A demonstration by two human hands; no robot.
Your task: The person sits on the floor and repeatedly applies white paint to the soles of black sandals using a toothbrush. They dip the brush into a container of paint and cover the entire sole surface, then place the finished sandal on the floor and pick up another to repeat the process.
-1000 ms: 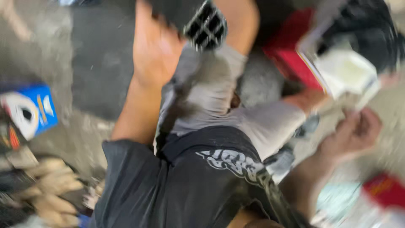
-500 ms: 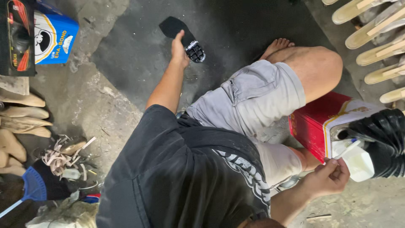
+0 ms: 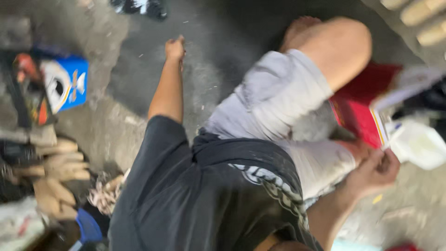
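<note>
Concrete floor (image 3: 116,125), left hand (image 3: 175,48) empty, sole (image 3: 139,7) beyond fingers

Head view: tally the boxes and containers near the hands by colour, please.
Blue box: 1
Red box: 1
White container: 1
Total: 3
The right hand lies beside the last two.

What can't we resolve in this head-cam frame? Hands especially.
- Left hand: head view, motion blur; closed or holding something, cannot tell.
- Right hand: fingers curled beside the white container; blur hides any grip.
- Dark object: cut off by the top edge.
- Blue box: print smeared by blur.
- Pale pieces: blurred, cropped at the right corner.
</note>
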